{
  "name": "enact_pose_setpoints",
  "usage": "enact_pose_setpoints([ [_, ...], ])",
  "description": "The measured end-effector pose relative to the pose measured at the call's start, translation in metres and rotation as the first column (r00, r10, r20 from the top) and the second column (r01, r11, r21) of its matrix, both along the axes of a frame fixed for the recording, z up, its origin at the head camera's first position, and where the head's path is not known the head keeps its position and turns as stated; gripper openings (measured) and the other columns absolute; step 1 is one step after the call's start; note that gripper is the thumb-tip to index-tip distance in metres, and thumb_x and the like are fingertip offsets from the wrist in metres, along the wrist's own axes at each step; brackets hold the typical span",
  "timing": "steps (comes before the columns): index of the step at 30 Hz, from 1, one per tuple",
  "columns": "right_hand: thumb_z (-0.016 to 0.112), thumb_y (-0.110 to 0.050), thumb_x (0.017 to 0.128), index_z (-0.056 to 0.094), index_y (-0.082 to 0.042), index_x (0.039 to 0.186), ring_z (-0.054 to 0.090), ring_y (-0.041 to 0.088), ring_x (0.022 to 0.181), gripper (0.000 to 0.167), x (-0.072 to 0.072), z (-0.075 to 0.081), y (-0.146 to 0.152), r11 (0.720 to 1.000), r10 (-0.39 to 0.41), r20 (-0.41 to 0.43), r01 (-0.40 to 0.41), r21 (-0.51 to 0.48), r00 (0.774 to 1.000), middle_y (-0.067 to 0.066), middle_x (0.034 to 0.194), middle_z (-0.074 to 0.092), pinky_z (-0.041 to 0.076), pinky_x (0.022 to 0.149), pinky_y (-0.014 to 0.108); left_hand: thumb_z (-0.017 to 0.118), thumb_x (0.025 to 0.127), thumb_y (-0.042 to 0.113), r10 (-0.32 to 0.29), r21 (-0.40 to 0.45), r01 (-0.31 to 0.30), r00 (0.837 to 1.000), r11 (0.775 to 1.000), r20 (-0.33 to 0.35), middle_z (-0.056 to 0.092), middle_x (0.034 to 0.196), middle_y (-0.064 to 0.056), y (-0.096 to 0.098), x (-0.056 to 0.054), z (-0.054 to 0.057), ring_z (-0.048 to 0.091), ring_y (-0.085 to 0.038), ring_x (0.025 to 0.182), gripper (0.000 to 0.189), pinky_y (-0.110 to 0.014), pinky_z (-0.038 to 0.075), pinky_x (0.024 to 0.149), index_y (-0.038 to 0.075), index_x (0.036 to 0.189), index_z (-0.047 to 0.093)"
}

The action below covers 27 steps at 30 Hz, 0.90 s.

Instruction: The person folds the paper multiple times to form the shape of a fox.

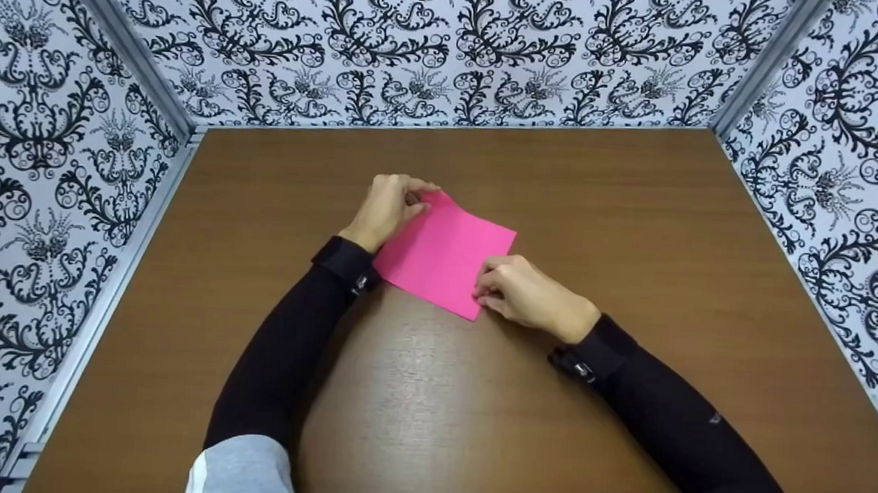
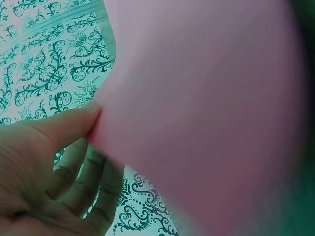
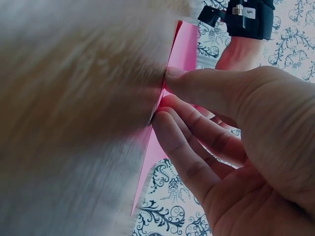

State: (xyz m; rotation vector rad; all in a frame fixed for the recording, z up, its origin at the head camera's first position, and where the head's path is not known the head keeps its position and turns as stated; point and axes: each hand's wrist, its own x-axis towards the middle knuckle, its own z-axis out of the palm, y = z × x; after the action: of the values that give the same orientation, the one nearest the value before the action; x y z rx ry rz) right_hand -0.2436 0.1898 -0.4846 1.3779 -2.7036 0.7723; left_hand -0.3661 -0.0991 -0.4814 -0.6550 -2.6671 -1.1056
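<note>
A bright pink square sheet of paper [image 1: 446,254] lies slanted across the wooden table, its far edge lifted into a slight bend. At its far left corner, my left hand [image 1: 392,206] pinches the paper between thumb and fingers. The left wrist view has the sheet [image 2: 197,108] filling most of the picture, with the thumb [image 2: 74,123] pressed on its corner. My right hand [image 1: 523,296] holds the right edge close to the near corner. In the right wrist view its thumb and fingertips [image 3: 162,118] meet at the paper's edge, right down at the tabletop.
The brown wooden table [image 1: 657,235] spreads around the paper on all sides. Black-and-white patterned walls [image 1: 434,51] enclose it at the back, left and right, with metal posts [image 1: 126,42] at the corners. Black sleeves with wrist straps [image 1: 595,352] cover both forearms.
</note>
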Motion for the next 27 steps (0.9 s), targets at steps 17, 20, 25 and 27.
enact_pose_setpoints([
  [17, 0.086, 0.001, 0.103, 0.091, -0.003, 0.106, 0.081, 0.027, 0.099, 0.007, -0.001, -0.002, -0.001, 1.000, -0.004, -0.013, 0.005, 0.004, 1.000, 0.012, 0.106, 0.080, 0.072, 0.087, 0.039, 0.087, 0.106, 0.010, 0.051, 0.067, -0.042, 0.989, 0.997, -0.140, 0.089, 0.120, -0.019, 0.004, 0.016, 0.010, 0.087, -0.030, 0.097, 0.047, -0.041, 0.072, 0.088, 0.008, 0.152, 0.076],
  [20, 0.085, 0.001, 0.104, 0.091, -0.003, 0.106, 0.081, 0.027, 0.099, 0.007, -0.001, -0.003, -0.001, 1.000, -0.010, -0.011, 0.010, 0.005, 1.000, 0.012, 0.106, 0.080, 0.072, 0.088, 0.039, 0.085, 0.108, 0.011, 0.047, 0.075, -0.037, 0.989, 0.997, -0.140, 0.090, 0.118, -0.016, 0.005, 0.018, 0.012, 0.088, -0.029, 0.099, 0.037, -0.043, 0.073, 0.090, 0.009, 0.144, 0.082],
  [25, 0.085, 0.002, 0.103, 0.090, -0.003, 0.106, 0.081, 0.027, 0.099, 0.007, -0.001, -0.002, -0.001, 1.000, -0.009, -0.014, 0.009, 0.002, 1.000, 0.013, 0.107, 0.080, 0.072, 0.087, 0.038, 0.082, 0.110, 0.011, 0.039, 0.070, -0.029, 0.989, 0.997, -0.146, 0.091, 0.117, -0.012, 0.005, 0.022, 0.017, 0.087, -0.027, 0.099, 0.019, -0.046, 0.073, 0.093, 0.009, 0.127, 0.089],
  [27, 0.085, 0.001, 0.103, 0.090, -0.003, 0.105, 0.081, 0.026, 0.099, 0.007, -0.001, -0.002, -0.001, 1.000, -0.007, -0.008, 0.007, 0.002, 1.000, 0.013, 0.107, 0.080, 0.072, 0.087, 0.038, 0.082, 0.110, 0.012, 0.037, 0.055, -0.029, 0.986, 0.998, -0.161, 0.091, 0.114, -0.011, 0.005, 0.025, 0.018, 0.087, -0.026, 0.097, 0.015, -0.044, 0.073, 0.090, 0.009, 0.123, 0.090],
])
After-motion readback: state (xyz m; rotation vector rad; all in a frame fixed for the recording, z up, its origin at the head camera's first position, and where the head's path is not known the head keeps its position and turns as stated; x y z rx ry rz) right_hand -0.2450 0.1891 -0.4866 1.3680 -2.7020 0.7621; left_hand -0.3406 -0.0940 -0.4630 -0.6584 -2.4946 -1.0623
